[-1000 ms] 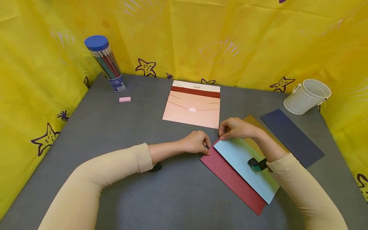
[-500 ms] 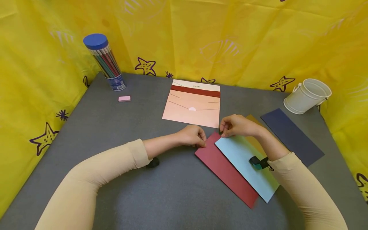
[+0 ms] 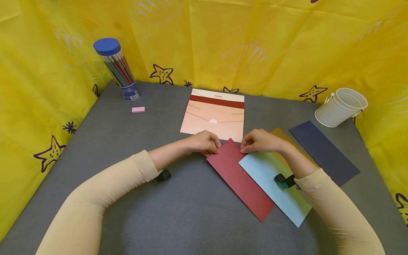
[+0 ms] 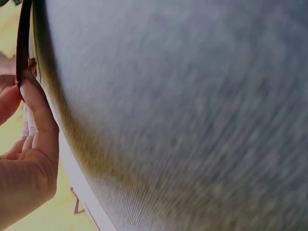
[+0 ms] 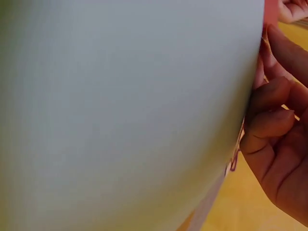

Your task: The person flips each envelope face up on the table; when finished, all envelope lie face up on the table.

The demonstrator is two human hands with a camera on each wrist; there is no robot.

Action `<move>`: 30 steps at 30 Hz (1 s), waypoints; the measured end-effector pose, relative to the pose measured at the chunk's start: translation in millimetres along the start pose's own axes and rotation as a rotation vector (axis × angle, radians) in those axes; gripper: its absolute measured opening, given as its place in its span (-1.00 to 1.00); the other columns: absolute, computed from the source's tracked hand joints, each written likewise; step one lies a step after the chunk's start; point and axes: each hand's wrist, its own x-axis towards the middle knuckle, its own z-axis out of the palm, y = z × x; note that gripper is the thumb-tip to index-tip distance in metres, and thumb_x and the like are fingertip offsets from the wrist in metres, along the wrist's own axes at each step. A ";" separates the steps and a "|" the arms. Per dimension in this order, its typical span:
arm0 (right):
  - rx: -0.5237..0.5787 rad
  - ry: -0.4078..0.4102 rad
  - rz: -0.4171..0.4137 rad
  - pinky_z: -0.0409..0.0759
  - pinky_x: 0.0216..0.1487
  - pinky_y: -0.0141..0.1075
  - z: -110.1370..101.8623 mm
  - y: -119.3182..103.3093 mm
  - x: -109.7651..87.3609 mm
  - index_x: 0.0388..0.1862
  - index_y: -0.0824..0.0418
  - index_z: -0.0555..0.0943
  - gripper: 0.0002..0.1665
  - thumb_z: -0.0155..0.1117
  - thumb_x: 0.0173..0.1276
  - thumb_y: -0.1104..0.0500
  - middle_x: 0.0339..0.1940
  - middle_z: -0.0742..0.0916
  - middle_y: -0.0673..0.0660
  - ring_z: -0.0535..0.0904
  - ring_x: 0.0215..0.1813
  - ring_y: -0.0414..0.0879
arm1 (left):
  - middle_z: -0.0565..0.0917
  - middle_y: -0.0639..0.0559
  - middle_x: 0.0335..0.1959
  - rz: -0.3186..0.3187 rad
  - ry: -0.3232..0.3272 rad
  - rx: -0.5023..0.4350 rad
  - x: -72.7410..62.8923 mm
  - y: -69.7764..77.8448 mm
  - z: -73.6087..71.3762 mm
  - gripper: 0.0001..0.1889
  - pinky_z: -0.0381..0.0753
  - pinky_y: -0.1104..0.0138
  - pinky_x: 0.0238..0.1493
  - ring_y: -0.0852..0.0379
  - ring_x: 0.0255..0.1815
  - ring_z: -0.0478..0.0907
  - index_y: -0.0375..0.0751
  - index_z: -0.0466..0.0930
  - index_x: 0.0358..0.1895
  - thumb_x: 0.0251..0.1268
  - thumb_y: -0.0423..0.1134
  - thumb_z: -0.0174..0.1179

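Observation:
A red envelope (image 3: 239, 177) slants across the middle of the grey table, seen without its flap. My left hand (image 3: 204, 141) pinches its far left corner; in the left wrist view the left thumb and fingers (image 4: 38, 108) hold its thin edge. At the far right corner my right hand (image 3: 259, 141) pinches the edge between thumb and fingertips. A light blue envelope (image 3: 271, 184) lies partly beneath the right forearm, overlapping an ochre one (image 3: 285, 136). In the right wrist view the pale blue sheet (image 5: 144, 96) fills most of the picture, beside the right hand (image 5: 284, 115).
A fanned stack of peach, dark red and cream envelopes (image 3: 213, 125) lies at the back centre. A dark blue envelope (image 3: 325, 152) and a white bucket (image 3: 339, 108) are at right. A pencil tub (image 3: 118, 71) and a pink eraser (image 3: 138, 109) stand back left.
The left hand has drawn the red envelope up and to the left, uncovering more of it beside the light blue one. The right hand stays near the same spot, now at the red envelope's corner.

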 end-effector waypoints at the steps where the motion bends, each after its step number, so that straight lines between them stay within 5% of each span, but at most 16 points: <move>1: -0.003 0.010 0.001 0.46 -0.32 -0.39 0.2 -1.0 0.7 -0.34 0.08 0.72 -0.92 0.37 0.32 0.10 -0.45 0.74 -0.02 0.51 -0.39 -0.18 | 0.56 0.11 -0.49 -0.008 0.005 -0.013 0.4 0.5 -2.4 -0.87 0.60 0.45 -0.41 0.25 -0.49 0.48 -0.29 0.61 -0.21 0.21 -0.34 0.23; 16: 0.073 0.176 0.009 0.33 -0.45 -0.40 -2.7 -9.4 5.4 -0.31 0.12 0.67 -0.86 0.39 0.31 0.08 -0.57 0.59 0.03 0.38 -0.52 -0.25 | 0.62 0.09 -0.41 -0.043 0.149 -0.283 -7.4 6.1 -76.7 -0.96 0.64 0.42 -0.35 0.22 -0.43 0.60 -0.16 0.55 -0.25 0.40 -0.30 0.13; 30: 0.236 0.197 0.052 0.66 -0.22 -0.27 -2.8 -4.6 12.0 -0.07 0.21 0.64 -0.76 0.31 0.38 0.10 -0.25 0.75 0.16 0.63 -0.24 -0.01 | 0.66 0.16 -0.50 -0.034 0.270 -0.432 -24.4 -15.6 -135.4 -0.80 0.59 0.45 -0.39 0.25 -0.48 0.58 -0.05 0.62 -0.41 0.43 -0.30 0.11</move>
